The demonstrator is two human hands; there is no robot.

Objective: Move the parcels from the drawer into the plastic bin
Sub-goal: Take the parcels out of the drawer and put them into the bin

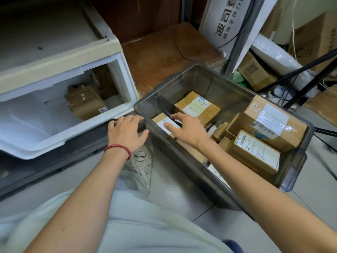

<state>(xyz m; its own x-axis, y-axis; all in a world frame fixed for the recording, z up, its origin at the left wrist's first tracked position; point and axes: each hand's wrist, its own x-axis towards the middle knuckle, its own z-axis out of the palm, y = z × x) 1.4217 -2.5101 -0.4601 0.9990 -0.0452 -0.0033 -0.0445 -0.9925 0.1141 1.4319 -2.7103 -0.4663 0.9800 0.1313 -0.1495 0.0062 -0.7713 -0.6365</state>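
Head view, items as I log them:

1. White plastic drawer (125,84), pulled open. Brown cardboard parcels (85,105) lie stacked in its back right corner, one with a small white label.
2. Grey translucent plastic bin (182,161) on the floor, just beside the drawer's right front corner. It holds several taped cardboard parcels:
   - a small labelled parcel (162,121) against the near wall by the left corner
   - a mid-sized parcel (197,106) toward the far wall
   - a large parcel (269,123) at the right end
   - a long labelled parcel (255,154) in front of the large one
3. Left hand (125,132), red bead bracelet (118,148) on the wrist, palm down between the drawer's corner and the bin's rim. The fingers are loosely spread and hold nothing.
4. Right hand (187,128), reaching into the bin's left end. The fingers are straight and spread over the small labelled parcel and grip nothing. I cannot tell whether they touch it.
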